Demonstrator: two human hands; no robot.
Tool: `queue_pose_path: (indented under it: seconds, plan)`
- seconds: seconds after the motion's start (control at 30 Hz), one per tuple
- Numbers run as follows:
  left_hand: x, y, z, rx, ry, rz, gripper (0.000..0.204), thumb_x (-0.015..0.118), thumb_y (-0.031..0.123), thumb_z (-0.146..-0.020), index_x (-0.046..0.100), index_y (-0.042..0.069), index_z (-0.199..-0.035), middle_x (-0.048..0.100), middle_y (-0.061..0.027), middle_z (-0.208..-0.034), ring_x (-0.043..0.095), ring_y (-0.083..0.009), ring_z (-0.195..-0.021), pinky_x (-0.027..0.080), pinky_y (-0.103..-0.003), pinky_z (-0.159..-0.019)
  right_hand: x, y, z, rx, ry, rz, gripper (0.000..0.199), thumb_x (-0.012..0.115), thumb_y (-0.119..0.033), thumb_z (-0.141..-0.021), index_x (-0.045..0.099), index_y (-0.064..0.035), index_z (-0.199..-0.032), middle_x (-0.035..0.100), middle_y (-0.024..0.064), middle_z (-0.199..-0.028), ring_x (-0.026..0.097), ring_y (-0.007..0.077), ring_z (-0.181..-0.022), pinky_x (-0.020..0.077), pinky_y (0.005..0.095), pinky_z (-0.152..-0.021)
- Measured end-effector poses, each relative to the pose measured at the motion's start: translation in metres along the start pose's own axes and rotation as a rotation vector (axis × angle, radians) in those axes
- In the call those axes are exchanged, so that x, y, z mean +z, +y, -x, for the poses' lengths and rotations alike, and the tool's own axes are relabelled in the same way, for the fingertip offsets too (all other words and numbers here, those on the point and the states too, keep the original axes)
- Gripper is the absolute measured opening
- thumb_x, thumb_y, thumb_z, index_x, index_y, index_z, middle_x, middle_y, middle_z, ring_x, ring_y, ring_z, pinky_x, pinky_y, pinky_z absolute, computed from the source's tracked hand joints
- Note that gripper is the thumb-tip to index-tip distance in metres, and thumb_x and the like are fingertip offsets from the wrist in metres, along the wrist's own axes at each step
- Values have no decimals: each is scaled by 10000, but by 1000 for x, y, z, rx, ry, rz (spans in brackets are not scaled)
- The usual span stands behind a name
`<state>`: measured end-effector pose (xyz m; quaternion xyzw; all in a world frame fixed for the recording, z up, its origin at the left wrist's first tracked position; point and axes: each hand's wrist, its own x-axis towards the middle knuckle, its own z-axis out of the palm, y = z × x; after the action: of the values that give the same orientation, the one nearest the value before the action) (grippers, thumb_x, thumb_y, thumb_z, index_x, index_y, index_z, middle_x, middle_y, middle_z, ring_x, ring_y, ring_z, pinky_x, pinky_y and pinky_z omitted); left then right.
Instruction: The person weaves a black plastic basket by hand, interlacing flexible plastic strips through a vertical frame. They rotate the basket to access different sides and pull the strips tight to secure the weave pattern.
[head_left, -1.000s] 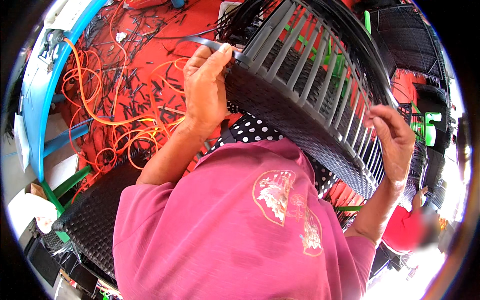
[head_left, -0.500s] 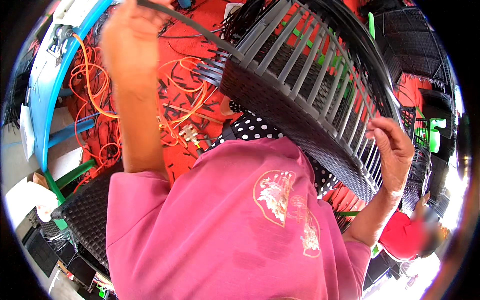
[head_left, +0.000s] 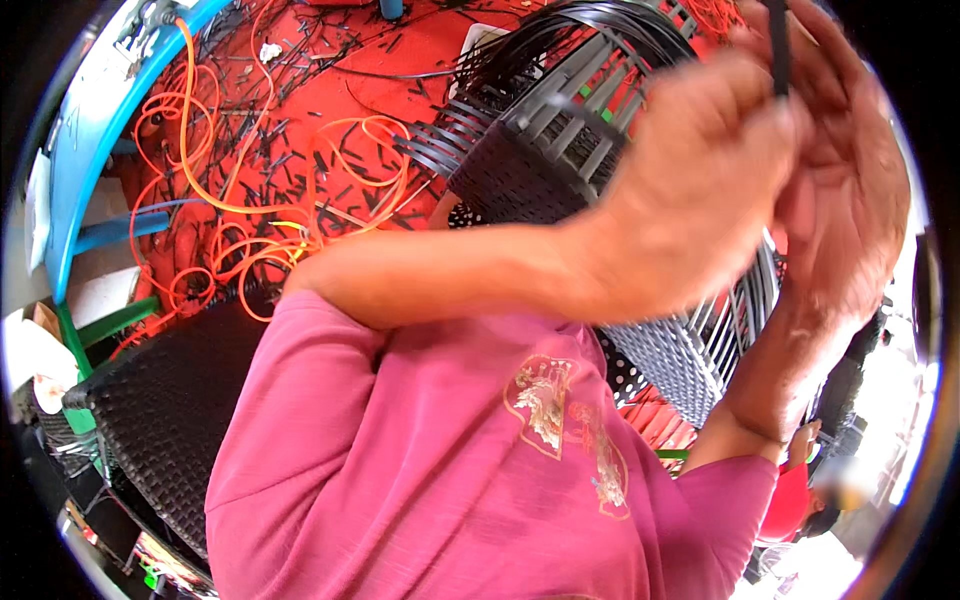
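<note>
While both hands are raised close to the camera, the left hand [head_left: 700,190] and right hand [head_left: 850,190] pinch one dark rattan strip [head_left: 778,50] between closed fingers, above the half-woven wicker chair frame [head_left: 560,160] resting on the lap. Its lower panel looks tightly woven; the upper slats stand bare with loose strand ends fanning out (much weaving left, I judge). Orange cord [head_left: 250,230] litters the red floor [head_left: 420,40].

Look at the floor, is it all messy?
Yes. Orange cords lie in tangled loops over the red floor, with short dark strip offcuts scattered all around them. Both hands, left hand and right hand, pinch one dark strip.
</note>
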<state>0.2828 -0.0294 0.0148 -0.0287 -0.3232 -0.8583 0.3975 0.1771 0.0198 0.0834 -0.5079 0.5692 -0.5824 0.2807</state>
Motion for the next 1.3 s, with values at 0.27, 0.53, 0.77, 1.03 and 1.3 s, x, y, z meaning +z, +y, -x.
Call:
queue_pose_path:
  seconds: [0.27, 0.53, 0.77, 1.03, 1.3]
  plan:
    - [1, -54, 21, 37, 33, -56, 142, 455, 106, -995, 517, 20, -902, 538, -16, -677, 511, -74, -599, 422, -224, -549, -13, -7, 24, -54, -73, 134, 417, 473, -168, -990, 461, 147, -1263, 557, 159, -1007, 544, 221, -925, 448, 340, -867]
    - [-8, -80, 22, 116, 26, -322, 73, 453, 47, -978, 511, 21, -943, 518, -24, -660, 523, -77, -584, 424, -248, -521, 6, 11, 17, -123, 59, 142, 316, 508, -106, -973, 532, 80, -1228, 555, 124, -955, 494, 139, -747, 432, 255, -670]
    - [-19, -88, 27, 351, 9, -500, 151, 510, -5, -925, 518, -28, -1074, 549, -137, -735, 597, -237, -630, 464, -322, -577, 23, 24, 3, -57, 176, 351, 314, 561, -106, -956, 568, 39, -1234, 616, 66, -993, 425, 12, -622, 333, 128, -524]
    - [-34, -56, 43, 759, 57, -658, 372, 591, 16, -788, 532, -21, -1153, 556, -203, -1052, 504, -415, -1042, 431, -492, -836, 33, 27, -2, -169, 86, 771, 178, 635, -112, -913, 703, -18, -1048, 651, -14, -932, 524, 19, -766, 417, 142, -682]
    - [-143, -4, 68, 543, 304, -1053, 313, 657, 81, -804, 560, 21, -1096, 563, -140, -1064, 525, -314, -1017, 417, -383, -893, 29, 23, -2, -254, -221, 1061, 183, 604, -19, -903, 673, 6, -1071, 663, 68, -972, 552, 83, -730, 455, 196, -669]
